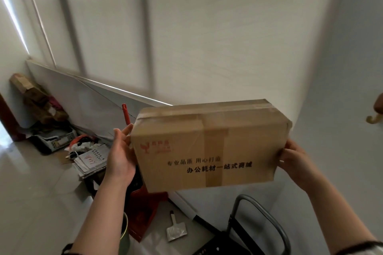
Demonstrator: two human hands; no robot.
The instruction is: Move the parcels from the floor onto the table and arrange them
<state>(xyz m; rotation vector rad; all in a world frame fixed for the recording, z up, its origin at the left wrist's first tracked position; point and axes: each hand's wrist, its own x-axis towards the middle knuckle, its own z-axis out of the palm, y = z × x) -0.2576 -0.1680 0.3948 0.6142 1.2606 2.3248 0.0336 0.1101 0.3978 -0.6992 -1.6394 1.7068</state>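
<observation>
I hold a brown cardboard parcel (pixel 209 147) in the air in front of me, level and long side toward me. It is sealed with tan tape and has black printed characters and a red logo. My left hand (pixel 121 157) grips its left end, thumb pointing up along the edge and fingers partly hidden behind the box. My right hand (pixel 294 158) grips the right end, fingers wrapped round the corner. No table is in view.
Clutter lies on the tiled floor at the left: a stack of papers (pixel 91 161), a grey machine (pixel 55 138), brown packages (pixel 35 97). A red broom handle (pixel 126 114) and red dustpan (pixel 145 211) stand below the parcel. A scraper (pixel 175 229) and a grey-framed chair (pixel 259 219) sit lower right.
</observation>
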